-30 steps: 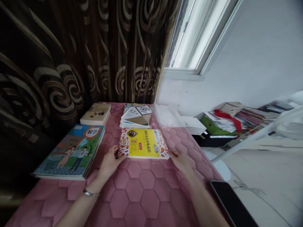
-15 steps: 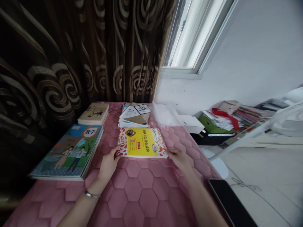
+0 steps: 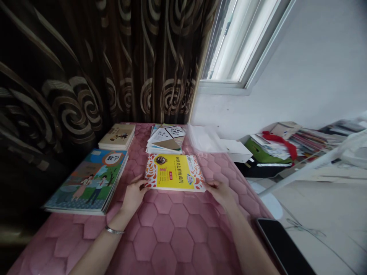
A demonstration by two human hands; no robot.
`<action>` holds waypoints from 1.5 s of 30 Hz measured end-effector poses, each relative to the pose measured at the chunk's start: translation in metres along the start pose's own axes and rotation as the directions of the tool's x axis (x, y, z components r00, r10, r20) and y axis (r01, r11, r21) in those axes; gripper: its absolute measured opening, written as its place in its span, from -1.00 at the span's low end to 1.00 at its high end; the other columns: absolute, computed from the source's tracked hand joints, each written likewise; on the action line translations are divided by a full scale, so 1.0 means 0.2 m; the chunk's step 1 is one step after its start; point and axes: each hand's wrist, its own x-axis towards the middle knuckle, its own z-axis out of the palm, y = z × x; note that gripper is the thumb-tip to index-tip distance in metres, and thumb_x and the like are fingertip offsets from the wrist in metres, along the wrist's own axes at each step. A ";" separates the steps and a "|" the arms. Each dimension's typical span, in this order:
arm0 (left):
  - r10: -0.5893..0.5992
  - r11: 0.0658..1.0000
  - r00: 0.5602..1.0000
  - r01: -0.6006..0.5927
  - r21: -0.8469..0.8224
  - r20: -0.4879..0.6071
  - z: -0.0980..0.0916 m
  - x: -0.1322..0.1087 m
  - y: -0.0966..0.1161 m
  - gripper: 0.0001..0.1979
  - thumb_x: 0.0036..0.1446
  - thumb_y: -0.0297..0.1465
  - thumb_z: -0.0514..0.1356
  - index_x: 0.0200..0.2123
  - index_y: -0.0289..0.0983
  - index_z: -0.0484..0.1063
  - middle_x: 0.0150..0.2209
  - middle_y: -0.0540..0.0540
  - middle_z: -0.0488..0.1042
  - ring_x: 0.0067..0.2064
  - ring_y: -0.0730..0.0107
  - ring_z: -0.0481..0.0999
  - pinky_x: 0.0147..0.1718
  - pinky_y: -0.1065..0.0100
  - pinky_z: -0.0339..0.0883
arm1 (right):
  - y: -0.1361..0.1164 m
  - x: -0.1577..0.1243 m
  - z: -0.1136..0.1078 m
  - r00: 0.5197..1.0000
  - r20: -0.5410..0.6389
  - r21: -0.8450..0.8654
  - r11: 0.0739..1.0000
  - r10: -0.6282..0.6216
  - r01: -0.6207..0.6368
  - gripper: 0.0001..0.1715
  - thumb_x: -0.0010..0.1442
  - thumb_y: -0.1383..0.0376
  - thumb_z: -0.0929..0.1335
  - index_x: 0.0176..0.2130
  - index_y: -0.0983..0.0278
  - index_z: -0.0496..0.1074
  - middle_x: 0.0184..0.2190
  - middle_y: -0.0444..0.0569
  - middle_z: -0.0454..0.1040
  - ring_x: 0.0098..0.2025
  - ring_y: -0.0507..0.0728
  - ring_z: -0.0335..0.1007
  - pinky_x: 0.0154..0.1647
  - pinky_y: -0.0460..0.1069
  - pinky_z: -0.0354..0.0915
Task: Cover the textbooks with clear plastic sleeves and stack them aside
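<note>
A yellow book [image 3: 173, 172] with red-and-white patterned ends lies sideways on the pink hexagon-patterned cover [image 3: 163, 236], turned so its title runs up and down. At its left edge, my left hand [image 3: 134, 194] grips the near corner between thumb and fingers; a bracelet circles that wrist. My right hand [image 3: 219, 191] pinches the near right corner. Just beyond the book sits a pile of workbooks [image 3: 166, 138]. To the left are a stack of textbooks [image 3: 87, 183] with a blue illustrated cover on top and, behind it, smaller tan books [image 3: 117, 136].
Clear plastic sheeting [image 3: 203, 138] and a white box [image 3: 235, 150] are at the back right. A dark phone [image 3: 283, 244] lies by the right edge. Beyond stand a green bag [image 3: 256, 151] with papers and a white bar [image 3: 304, 168]. A patterned curtain [image 3: 129, 57] hangs behind.
The view has shifted slightly, so everything sits a little further right. Both hands stay on the yellow book, which keeps nearly the same place beside the workbooks.
</note>
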 end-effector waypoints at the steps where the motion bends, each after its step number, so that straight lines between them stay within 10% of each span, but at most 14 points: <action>1: 0.026 0.999 0.999 -0.026 0.024 -0.023 0.00 -0.01 0.00 -0.76 0.03 -0.51 0.31 -0.19 -0.16 0.58 0.12 -0.09 0.46 0.11 0.18 0.47 0.13 0.19 0.33 | 0.00 0.00 0.00 0.999 -0.033 0.018 1.000 -0.021 0.022 -0.68 -0.03 0.02 0.35 -0.55 0.21 0.45 -0.61 -0.11 0.45 -0.50 0.15 0.40 -0.49 -0.03 0.21; 5: 0.162 0.979 0.986 -0.158 0.129 -0.024 -0.01 -0.03 0.08 -0.71 0.00 -0.54 0.32 -0.18 -0.16 0.57 0.24 -0.13 0.30 0.19 0.09 0.34 0.15 0.08 0.25 | -0.09 -0.03 0.07 0.947 -0.146 -0.031 0.959 -0.284 0.283 -0.77 0.09 0.11 0.33 -0.40 0.20 0.49 -0.39 -0.02 0.55 -0.32 0.18 0.45 -0.30 0.02 0.33; 12: 0.292 0.936 0.937 -0.321 0.142 0.195 0.03 0.03 0.29 -0.87 0.05 -0.41 0.33 -0.27 -0.13 0.57 -0.10 -0.05 0.53 0.04 0.15 0.40 0.02 0.05 0.17 | -0.39 -0.17 0.36 0.772 0.017 -0.215 0.752 -0.635 0.623 -0.91 0.14 0.23 0.44 -0.40 0.18 0.52 -0.29 -0.05 0.52 -0.17 0.17 0.38 -0.09 0.08 0.28; 19: 0.343 0.922 0.927 -0.364 0.135 0.152 0.08 0.05 0.24 -0.95 0.09 -0.40 0.32 -0.37 -0.12 0.59 -0.14 -0.02 0.54 0.02 0.19 0.38 0.07 0.03 0.03 | -0.40 -0.16 0.44 0.771 0.017 -0.287 0.736 -0.637 0.614 -0.89 0.13 0.25 0.46 -0.43 0.17 0.52 -0.26 -0.07 0.54 -0.15 0.19 0.38 -0.08 0.09 0.26; 30: 0.089 0.981 0.988 -0.108 0.161 0.124 -0.06 0.05 0.05 -0.89 0.04 -0.35 0.34 -0.33 0.01 0.62 0.01 -0.01 0.46 0.07 0.07 0.32 -0.02 0.01 0.16 | -0.02 -0.10 0.08 0.849 -0.089 -0.337 0.818 -0.520 0.466 -0.73 0.18 0.07 0.37 -0.39 0.18 0.52 -0.11 0.04 0.54 -0.06 0.25 0.40 -0.04 0.16 0.27; 45: 0.006 0.997 0.980 -0.021 0.077 0.200 -0.09 0.05 -0.02 -0.77 0.10 -0.43 0.26 -0.24 0.04 0.61 -0.14 0.00 0.52 0.02 0.19 0.42 0.00 0.06 0.19 | 0.04 -0.09 0.01 0.908 -0.023 -0.213 0.889 -0.419 0.405 -0.77 0.19 0.18 0.28 -0.34 0.14 0.54 -0.22 -0.06 0.61 -0.13 0.20 0.49 -0.04 0.13 0.24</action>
